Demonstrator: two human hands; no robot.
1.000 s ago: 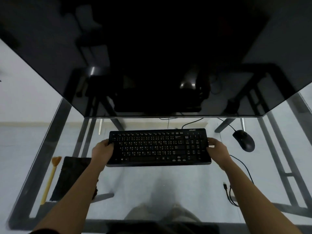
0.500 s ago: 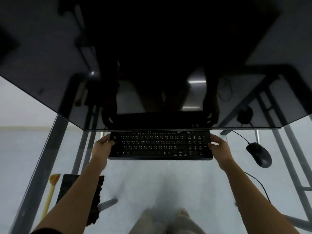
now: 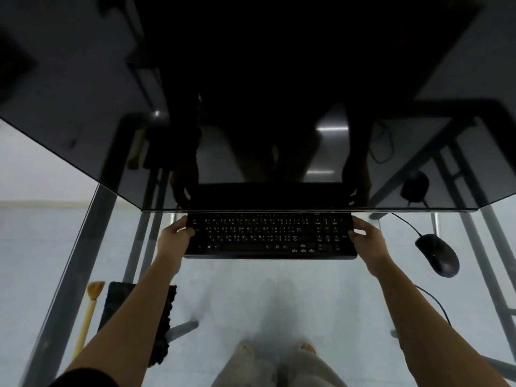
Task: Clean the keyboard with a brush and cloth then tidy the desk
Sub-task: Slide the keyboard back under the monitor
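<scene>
A black keyboard (image 3: 268, 236) lies on the glass desk (image 3: 279, 289), its far edge tucked under the bottom of the dark monitor (image 3: 251, 107). My left hand (image 3: 174, 237) grips the keyboard's left end and my right hand (image 3: 365, 237) grips its right end. A wooden-handled brush (image 3: 88, 311) lies at the desk's left side. Beside it is a dark cloth (image 3: 122, 305), partly covered by my left forearm.
A black wired mouse (image 3: 437, 255) sits right of the keyboard, its cable running back under the monitor. Another cable (image 3: 435, 303) trails along the desk at the right. Metal desk legs show through the glass on both sides.
Both hands have pushed the keyboard away from me, up to the monitor's lower edge. The brush, cloth and mouse stay where they were.
</scene>
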